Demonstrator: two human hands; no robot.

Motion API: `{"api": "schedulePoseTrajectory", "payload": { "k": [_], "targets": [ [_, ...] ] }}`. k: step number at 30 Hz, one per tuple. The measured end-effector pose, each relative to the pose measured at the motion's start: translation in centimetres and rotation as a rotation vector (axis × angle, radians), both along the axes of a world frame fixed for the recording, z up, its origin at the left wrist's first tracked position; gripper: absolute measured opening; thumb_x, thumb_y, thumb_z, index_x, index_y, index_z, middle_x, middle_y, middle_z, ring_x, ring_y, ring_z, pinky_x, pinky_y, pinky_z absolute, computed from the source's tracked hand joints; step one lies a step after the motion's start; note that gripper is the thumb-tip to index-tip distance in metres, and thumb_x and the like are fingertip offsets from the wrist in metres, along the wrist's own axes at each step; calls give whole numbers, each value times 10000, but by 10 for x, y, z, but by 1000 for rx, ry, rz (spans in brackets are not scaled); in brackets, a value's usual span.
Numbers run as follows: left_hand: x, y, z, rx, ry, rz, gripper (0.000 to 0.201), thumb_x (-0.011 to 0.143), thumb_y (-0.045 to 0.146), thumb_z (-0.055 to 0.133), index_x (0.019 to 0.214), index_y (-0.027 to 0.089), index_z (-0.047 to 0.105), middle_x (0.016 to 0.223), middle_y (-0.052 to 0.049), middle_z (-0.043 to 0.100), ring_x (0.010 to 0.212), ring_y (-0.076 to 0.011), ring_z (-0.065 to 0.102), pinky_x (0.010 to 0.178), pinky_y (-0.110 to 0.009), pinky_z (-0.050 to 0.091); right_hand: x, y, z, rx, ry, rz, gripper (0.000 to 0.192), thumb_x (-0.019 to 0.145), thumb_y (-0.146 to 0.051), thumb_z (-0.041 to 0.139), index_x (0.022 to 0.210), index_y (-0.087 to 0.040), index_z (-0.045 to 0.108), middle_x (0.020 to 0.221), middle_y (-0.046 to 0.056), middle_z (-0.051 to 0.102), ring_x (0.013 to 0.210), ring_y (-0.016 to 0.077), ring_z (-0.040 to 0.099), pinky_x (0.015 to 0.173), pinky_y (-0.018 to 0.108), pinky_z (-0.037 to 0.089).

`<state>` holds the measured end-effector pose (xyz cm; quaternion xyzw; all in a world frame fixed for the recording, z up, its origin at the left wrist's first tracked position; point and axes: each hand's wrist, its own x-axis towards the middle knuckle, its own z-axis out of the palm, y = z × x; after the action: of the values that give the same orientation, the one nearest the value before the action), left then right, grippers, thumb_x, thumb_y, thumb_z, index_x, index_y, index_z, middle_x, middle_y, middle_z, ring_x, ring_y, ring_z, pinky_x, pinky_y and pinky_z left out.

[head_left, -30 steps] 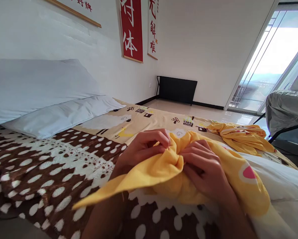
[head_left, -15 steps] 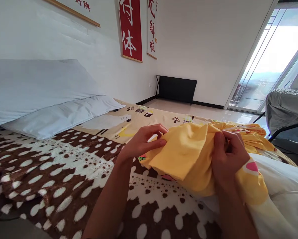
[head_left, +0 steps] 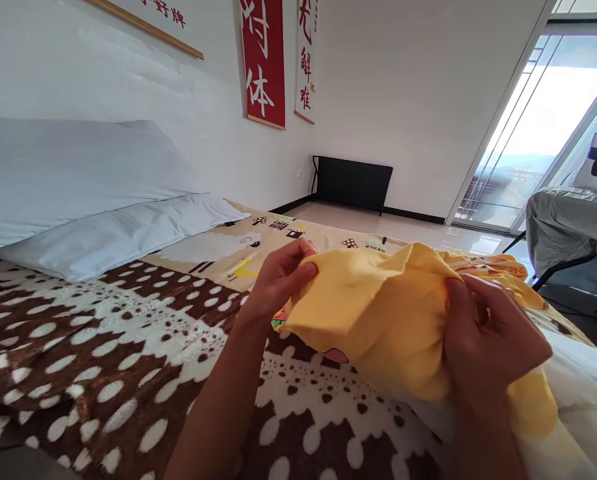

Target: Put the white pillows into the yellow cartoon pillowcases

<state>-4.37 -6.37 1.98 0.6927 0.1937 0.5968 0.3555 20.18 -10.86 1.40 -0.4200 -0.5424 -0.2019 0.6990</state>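
- The left hand [head_left: 281, 277] is pinching the near edge of a yellow pillowcase [head_left: 378, 313], thumb on top and fingers [head_left: 303, 250] curled shut on the cloth.
- The right hand [head_left: 488, 333] is gripping the opposite side of the same opening, its fingers closed around a bunched fold of the fabric.
- The yellow pillowcase is hanging between both hands, lifted just above the brown spotted blanket [head_left: 103, 360] on the bed, with its lower part draping over a white pillow [head_left: 578, 387] at the right.
- A second heap of yellow printed cloth [head_left: 488, 267] is lying farther back on the beige patterned sheet [head_left: 258, 240], apart from the hands.
- Two pale pillows [head_left: 78, 200] are stacked at the head of the bed, against the wall.
- To handle this well, in my judgement, both hands should be holding single layers of the hem rather than doubled folds, so the mouth of the case is spreading wide and flat.
- Keeping the two grips level and pulling gently apart looks sensible; a bunched right-hand grip is risking a twisted opening.
- The cloth is looking thin and limp, so firm pinches close to the seam are likely serving best.
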Motion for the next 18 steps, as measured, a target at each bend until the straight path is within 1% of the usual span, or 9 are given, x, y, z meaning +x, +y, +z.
{"api": "schedulePoseTrajectory", "payload": {
  "k": [2,5,6,8,10,11,14,16,18],
  "targets": [
    [7,2,-1,25,-8,191,267,807,397,611,745,186,460,676,22,437,604,-101,391,528,-218,313,-1,-4,2,28,-110,-78,52,809,-211,650,828,-201,696,664,1,562,635,143,512,668,322,446],
    [20,4,-7,144,46,473,301,695,344,680,671,192,422,639,27,439,598,-111,380,535,-237,308,-18,-22,2,109,-170,-181,160,794,-139,642,929,-214,687,839,40,566,792,179,560,723,334,471],
    [24,4,-9,186,74,538,324,652,334,700,640,194,407,613,30,432,585,-112,364,534,-246,302,-27,-30,1,124,-211,-133,194,787,-114,638,947,-217,676,868,43,564,810,177,563,724,322,477],
    [29,2,-11,242,109,592,366,606,334,718,577,198,379,540,42,383,542,-104,302,522,-258,286,-46,-44,-4,67,-362,82,221,792,-97,620,982,-207,649,869,40,581,789,162,568,724,306,485],
    [30,-4,-9,240,102,561,385,624,368,710,551,200,372,525,41,374,536,-107,297,531,-267,315,-61,-48,-8,-46,-499,254,215,821,-122,586,1023,-183,623,862,48,618,775,165,579,729,312,493],
    [29,-7,-6,224,93,510,372,645,391,700,567,199,391,560,30,417,555,-116,344,550,-273,350,-66,-45,-10,-93,-516,273,198,835,-134,565,1023,-174,615,859,54,629,773,170,584,726,319,494],
    [22,-18,5,100,35,241,287,744,395,648,680,189,460,773,-20,555,701,-146,508,626,-277,433,-69,-25,-14,-84,-415,218,88,856,-170,523,919,-185,583,779,37,611,734,177,581,666,318,494],
    [18,-23,10,10,-2,78,201,813,359,602,779,183,510,810,-31,578,711,-137,538,610,-255,433,-65,-12,-15,-34,-366,218,44,869,-209,496,849,-198,534,723,18,584,701,175,579,617,308,494],
    [15,-25,10,-8,18,30,168,843,341,587,897,184,568,774,-24,584,679,-122,530,591,-235,419,-62,-6,-15,-27,-370,240,87,878,-243,459,809,-206,497,702,16,578,686,175,586,589,303,498]
  ]
}}
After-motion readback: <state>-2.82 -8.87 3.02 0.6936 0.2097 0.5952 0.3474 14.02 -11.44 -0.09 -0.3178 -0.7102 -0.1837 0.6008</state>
